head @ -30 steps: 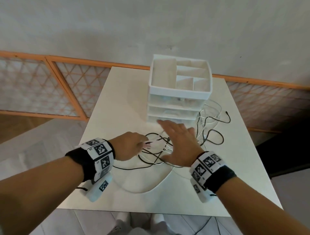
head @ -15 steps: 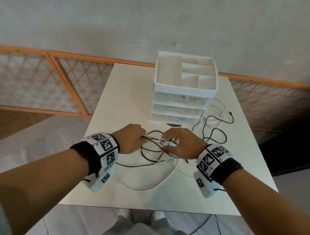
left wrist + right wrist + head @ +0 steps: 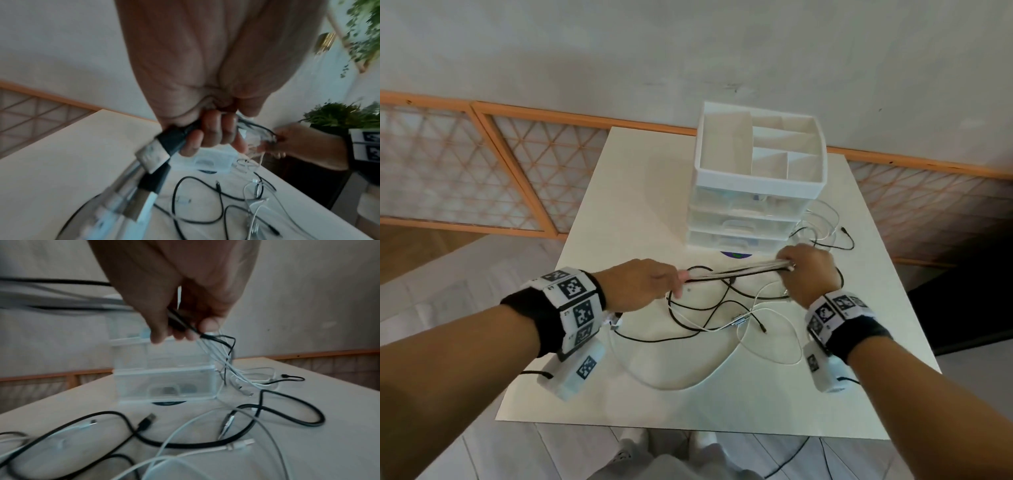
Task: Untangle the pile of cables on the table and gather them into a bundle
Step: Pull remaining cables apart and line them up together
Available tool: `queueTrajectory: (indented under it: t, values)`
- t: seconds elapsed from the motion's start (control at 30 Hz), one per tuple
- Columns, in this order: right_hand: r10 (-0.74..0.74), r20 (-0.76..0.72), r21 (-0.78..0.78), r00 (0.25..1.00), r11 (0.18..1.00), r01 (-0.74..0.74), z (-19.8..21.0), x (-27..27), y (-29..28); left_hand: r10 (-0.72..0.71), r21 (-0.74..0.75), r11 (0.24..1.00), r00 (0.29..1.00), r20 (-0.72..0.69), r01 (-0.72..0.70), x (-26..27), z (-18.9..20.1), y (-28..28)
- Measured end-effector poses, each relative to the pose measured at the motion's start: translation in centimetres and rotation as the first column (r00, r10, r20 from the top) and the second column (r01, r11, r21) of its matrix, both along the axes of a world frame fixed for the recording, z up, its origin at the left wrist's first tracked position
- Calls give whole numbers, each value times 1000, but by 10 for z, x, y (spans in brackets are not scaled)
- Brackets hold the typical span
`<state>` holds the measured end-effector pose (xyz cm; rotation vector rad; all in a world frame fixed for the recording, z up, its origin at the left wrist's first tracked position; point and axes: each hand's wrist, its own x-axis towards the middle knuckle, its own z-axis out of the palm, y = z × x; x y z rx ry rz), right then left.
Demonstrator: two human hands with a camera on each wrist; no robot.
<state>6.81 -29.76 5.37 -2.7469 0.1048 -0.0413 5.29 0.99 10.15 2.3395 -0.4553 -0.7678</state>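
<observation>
Several black and white cables (image 3: 736,310) lie looped on the white table (image 3: 640,192). A taut run of strands (image 3: 739,269) stretches just above it between my two hands. My left hand (image 3: 643,284) grips one end; in the left wrist view its fingers (image 3: 213,134) curl round the cables with black USB plugs (image 3: 162,146) sticking out. My right hand (image 3: 808,270) grips the other end; in the right wrist view its fingers (image 3: 185,331) pinch black and white strands (image 3: 222,353) that hang down to the table.
A white drawer organiser (image 3: 756,185) with an open compartment tray on top stands at the back of the table, right behind my right hand. More cable loops (image 3: 825,229) lie to its right. A dark disc (image 3: 736,255) peeks from under it. Floor lies past the table edges.
My right hand went from flat and open over the pile to gripping strands, then slid right along them. The strands between my hands are now stretched taut and lifted.
</observation>
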Motion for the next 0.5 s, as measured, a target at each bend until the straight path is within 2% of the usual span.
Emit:
queueTrajectory:
  t: [0.07,0.1,0.17,0.2,0.23,0.3,0.33,0.4,0.43,0.5]
  values:
    - [-72,191,54,979,997,63,-2,6,-15,34,72,997,998,53,-38,2,-11,4]
    - [-74,159,53,985,996,66,-2,7,-17,67,94,993,993,94,-76,2,-16,5]
    - [-36,-69,-114,997,993,28,-3,0,-4,165,79,981,976,141,-178,3,-27,9]
    - [-27,-101,-223,995,975,4,-3,-8,7,213,61,972,964,158,-225,4,-33,11]
    - [7,-41,-260,999,966,-17,-1,-17,21,254,47,963,952,170,-265,5,-35,12]
    - [153,162,-93,975,986,-139,-7,-38,53,321,26,944,932,166,-330,8,-36,12]
    - [242,192,-17,951,970,-243,-13,-47,69,346,17,936,926,154,-352,9,-34,12]
    - [401,-46,12,915,916,-401,-25,-51,97,360,-14,932,920,152,-363,10,-27,10]
    - [423,-192,-2,885,902,-432,-33,-48,107,352,-31,935,922,162,-352,11,-24,9]
    - [348,-341,-66,873,918,-391,-49,-36,117,342,-71,940,923,176,-334,12,-16,6]
